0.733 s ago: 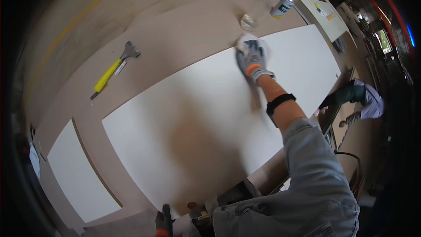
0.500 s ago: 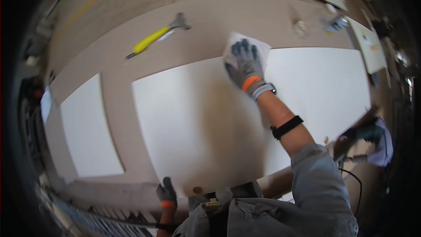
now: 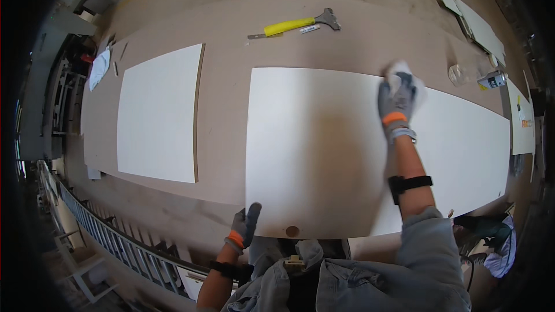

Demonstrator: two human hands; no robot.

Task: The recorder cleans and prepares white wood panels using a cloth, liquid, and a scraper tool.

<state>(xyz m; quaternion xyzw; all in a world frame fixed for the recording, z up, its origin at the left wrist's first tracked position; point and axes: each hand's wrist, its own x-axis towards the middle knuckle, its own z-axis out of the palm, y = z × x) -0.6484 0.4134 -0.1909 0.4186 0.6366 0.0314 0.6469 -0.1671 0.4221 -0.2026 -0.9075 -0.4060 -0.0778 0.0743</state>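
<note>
A large white panel (image 3: pixel 283 156) lies flat on the brown-covered worktable, with a round hole near its front left corner. At the panel's far edge, my right hand (image 3: pixel 398 97), in a grey glove with an orange cuff, presses on a white cloth (image 3: pixel 421 99). The cloth bunches around the fingers and looks blurred by motion. Beside the panel's near left corner is my gloved left hand (image 3: pixel 245 224), its fingers stretched out against the edge. No object shows in it.
Left of the large panel lies a smaller white panel (image 3: pixel 156 118). A yellow-handled scraper (image 3: pixel 292 25) rests beyond the far edge. A spray can (image 3: pixel 491 81) and a clear cup (image 3: pixel 457 75) stand at the far right. A metal rack (image 3: pixel 115 228) runs along the near left.
My right hand has slid the cloth rightward along the panel's far edge. My left hand has come up against the panel's near left corner. The whole view has turned.
</note>
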